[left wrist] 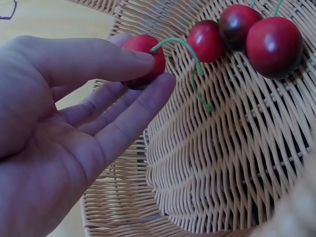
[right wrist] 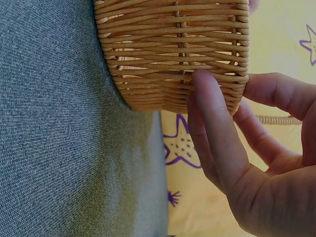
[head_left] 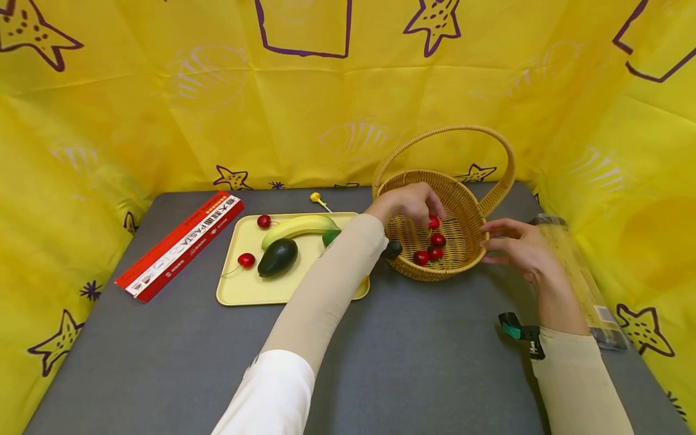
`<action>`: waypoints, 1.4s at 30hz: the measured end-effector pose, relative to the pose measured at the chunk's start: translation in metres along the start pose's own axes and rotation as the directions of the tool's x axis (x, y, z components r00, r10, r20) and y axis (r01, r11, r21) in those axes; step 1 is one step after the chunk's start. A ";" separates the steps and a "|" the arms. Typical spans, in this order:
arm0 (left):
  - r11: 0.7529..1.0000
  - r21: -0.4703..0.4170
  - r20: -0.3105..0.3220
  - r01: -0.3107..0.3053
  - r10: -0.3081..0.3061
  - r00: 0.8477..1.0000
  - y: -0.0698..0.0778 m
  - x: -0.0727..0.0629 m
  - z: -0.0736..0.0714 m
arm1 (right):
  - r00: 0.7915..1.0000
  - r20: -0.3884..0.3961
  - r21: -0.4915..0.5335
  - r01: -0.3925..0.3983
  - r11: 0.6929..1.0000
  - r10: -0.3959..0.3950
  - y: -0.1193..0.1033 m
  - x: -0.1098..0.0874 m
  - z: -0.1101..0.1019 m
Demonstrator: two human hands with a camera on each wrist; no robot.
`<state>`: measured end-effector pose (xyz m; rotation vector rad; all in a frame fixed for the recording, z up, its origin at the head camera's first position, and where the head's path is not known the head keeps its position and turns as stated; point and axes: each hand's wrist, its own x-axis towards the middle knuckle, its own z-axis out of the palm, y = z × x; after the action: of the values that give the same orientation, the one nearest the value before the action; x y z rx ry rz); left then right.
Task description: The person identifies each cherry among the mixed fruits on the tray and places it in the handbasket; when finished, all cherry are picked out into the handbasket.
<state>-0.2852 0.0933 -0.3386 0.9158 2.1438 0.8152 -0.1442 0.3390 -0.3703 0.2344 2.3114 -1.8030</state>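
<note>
My left hand [head_left: 410, 202] reaches into the wicker basket [head_left: 401, 266] and pinches a red cherry [left wrist: 140, 44] between thumb and fingertips. A curved green stem [left wrist: 183, 45] trails from that cherry. Several other dark red cherries [left wrist: 274, 47] lie together on the basket's woven bottom. At the basket's right side is my right hand [head_left: 513, 244], its fingers extended and fingertips [right wrist: 205, 81] against the outer wall. In the right wrist view another digit meets the rim. The basket's tall handle [head_left: 446, 128] arches above both hands.
Left of the basket, a pale yellow tray [head_left: 252, 296] bears a banana [head_left: 299, 226], an avocado [head_left: 278, 258] and two cherries; my left forearm covers part of it. A lollipop [head_left: 316, 198] lies behind. A red pasta box [head_left: 182, 244] is far left, a clear package [head_left: 576, 272] far right.
</note>
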 end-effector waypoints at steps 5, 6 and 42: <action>0.988 0.132 0.032 0.078 -0.083 0.996 0.004 0.004 0.002 | 1.000 -0.005 -0.012 -0.004 1.000 0.004 0.000 0.000 0.000; 0.984 0.157 0.038 0.089 -0.096 0.995 0.004 0.004 0.002 | 1.000 -0.004 -0.015 -0.005 1.000 0.005 0.000 0.000 0.000; 0.953 0.164 0.116 0.256 -0.276 0.954 0.007 0.014 0.008 | 1.000 -0.003 -0.061 0.014 0.998 -0.014 -0.002 -0.003 0.002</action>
<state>-0.2838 0.1109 -0.3425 0.7098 2.1658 0.4512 -0.1420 0.3366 -0.3679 0.2119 2.3720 -1.7359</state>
